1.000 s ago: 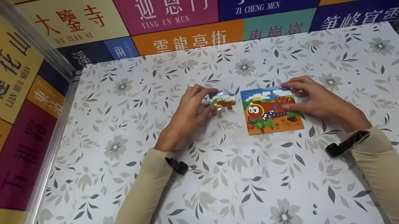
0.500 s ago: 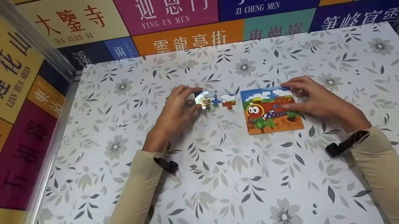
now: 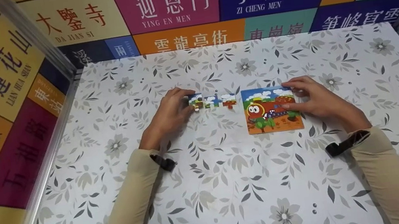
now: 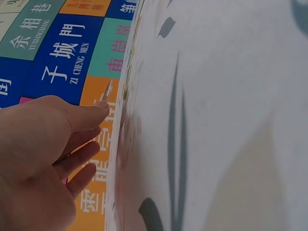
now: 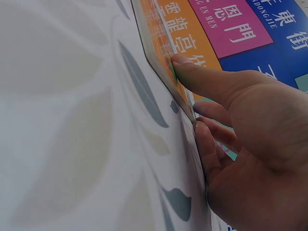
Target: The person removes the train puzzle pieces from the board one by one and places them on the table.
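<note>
In the head view my left hand is left of centre, pinching a small jigsaw puzzle piece between thumb and fingers. The piece shows sky, green and brown. To its right, two jigsaw pieces lie on the table: one with blue, white and green, the other with clouds and red-brown. My right hand holds the right side of a square puzzle board with a cartoon train picture, thumb on its face. The right wrist view shows the thumb over the board's edge and curled fingers beside it.
A white table with a grey flower and leaf print lies under everything. Panels with large Chinese lettering stand behind it, and more panels rise along the left. Black straps circle both wrists.
My left hand has moved left, away from the board, with a tilting piece that now looks flatter. The pieces it overlapped now lie spread in a row. My right hand has stayed put.
</note>
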The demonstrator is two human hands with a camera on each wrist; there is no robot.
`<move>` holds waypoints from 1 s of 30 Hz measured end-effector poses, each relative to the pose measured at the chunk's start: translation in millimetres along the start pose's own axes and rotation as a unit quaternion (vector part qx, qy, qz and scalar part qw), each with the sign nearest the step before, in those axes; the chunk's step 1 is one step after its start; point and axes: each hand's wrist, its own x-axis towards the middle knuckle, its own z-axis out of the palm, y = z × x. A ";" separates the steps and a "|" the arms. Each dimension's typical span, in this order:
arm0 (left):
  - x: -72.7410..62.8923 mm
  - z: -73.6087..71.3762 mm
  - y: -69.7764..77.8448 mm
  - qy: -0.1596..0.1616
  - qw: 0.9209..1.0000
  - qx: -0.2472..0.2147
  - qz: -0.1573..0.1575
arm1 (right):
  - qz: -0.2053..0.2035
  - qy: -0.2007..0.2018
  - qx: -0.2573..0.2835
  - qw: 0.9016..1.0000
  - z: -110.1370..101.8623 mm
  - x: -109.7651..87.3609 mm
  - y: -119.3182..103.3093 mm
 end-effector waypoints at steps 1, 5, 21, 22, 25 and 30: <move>-0.1 0.0 -0.4 -0.005 1.000 0.001 -0.004 | 0.002 0.001 0.000 1.000 0.0 0.2 0.5; -0.2 -0.4 -2.5 -0.018 1.000 0.002 -0.008 | 0.006 0.000 0.000 1.000 0.2 1.1 0.7; 0.1 -0.5 -5.8 -0.030 1.000 0.005 -0.009 | 0.010 0.000 0.010 1.000 -0.7 1.3 0.2; -0.1 -0.4 -5.9 -0.029 1.000 0.004 -0.007 | 0.008 0.000 0.009 1.000 -0.7 1.1 0.3; -0.4 -0.1 -6.4 -0.030 1.000 0.007 -0.007 | -0.003 -0.001 0.003 1.000 -1.1 0.7 0.8; 0.3 0.3 -7.4 -0.034 0.999 0.005 -0.007 | -0.015 -0.003 0.000 1.000 -1.2 0.2 0.8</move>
